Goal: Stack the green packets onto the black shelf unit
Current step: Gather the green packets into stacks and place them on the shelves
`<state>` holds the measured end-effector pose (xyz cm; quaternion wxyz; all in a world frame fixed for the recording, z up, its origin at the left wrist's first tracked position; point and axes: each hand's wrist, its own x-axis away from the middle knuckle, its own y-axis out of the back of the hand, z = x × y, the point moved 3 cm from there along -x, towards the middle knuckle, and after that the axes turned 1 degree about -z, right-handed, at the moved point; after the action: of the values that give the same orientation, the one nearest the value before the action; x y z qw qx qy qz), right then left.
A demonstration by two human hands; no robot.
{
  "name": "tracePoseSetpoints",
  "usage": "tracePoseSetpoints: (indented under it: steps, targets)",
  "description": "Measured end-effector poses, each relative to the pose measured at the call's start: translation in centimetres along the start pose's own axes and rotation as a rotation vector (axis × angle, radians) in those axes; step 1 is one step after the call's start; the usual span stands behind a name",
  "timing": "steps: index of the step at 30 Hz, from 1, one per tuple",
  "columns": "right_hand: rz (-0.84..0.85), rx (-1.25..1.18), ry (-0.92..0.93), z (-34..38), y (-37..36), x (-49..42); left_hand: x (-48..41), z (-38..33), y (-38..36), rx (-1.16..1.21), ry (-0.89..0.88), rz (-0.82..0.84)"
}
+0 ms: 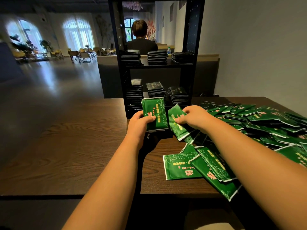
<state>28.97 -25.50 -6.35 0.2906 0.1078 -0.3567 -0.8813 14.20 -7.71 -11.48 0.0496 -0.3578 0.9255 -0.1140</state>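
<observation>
While my left hand (141, 121) grips a stack (155, 113) of green packets upright, my right hand (192, 116) pinches one packet (176, 125) by its upper part, tilted and just beside the stack. They look light, thin, slick and floppy, so I judge a stack will slide apart unless it is squeezed across its long edges. The heap (257, 120) covers the table (66, 138) toward its right edge. The shelf (191, 47) stands toward the far edge, just beyond my hands, with stacks on two levels.
</observation>
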Motion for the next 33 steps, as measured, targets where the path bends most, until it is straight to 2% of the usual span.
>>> tracePoseSetpoints:
  steps: [3, 6, 8, 13, 18, 23, 26, 30, 33]
  targets:
    - [-0.139, -0.288, 0.036, -0.1, 0.5, -0.2, -0.1, -0.1, 0.0, 0.099, 0.007, 0.052]
    - [-0.190, -0.489, 0.075, 0.2, 0.5, 0.0, -0.1, -0.2, -0.5, 0.206, -0.032, 0.178]
    - [-0.165, -0.587, 0.099, 0.5, 0.1, 0.1, 0.1, -0.3, -0.9, 0.225, -0.057, 0.249]
    - [-0.041, -0.748, 0.096, 1.4, -1.6, 0.3, 0.7, 0.2, -1.5, 0.095, -0.050, 0.280]
    - [-0.027, -0.732, -0.001, 1.8, -2.9, 0.3, 0.5, 0.3, -1.4, -0.011, -0.125, 0.234]
    - [0.069, -0.545, 0.014, 2.1, -3.4, 0.5, 0.6, 0.2, -1.5, -0.077, -0.165, 0.262]
    - [0.112, -0.599, 0.023, 2.3, -3.7, 0.9, 0.8, 0.1, -1.7, -0.123, -0.178, 0.285]
    - [0.045, -0.633, 0.026, 2.1, -3.8, 0.0, 0.7, -0.3, -1.7, -0.142, -0.168, 0.330]
    - [0.061, -0.527, 0.008, 2.1, -4.2, 0.1, 1.0, -0.6, -1.8, -0.189, -0.134, 0.353]
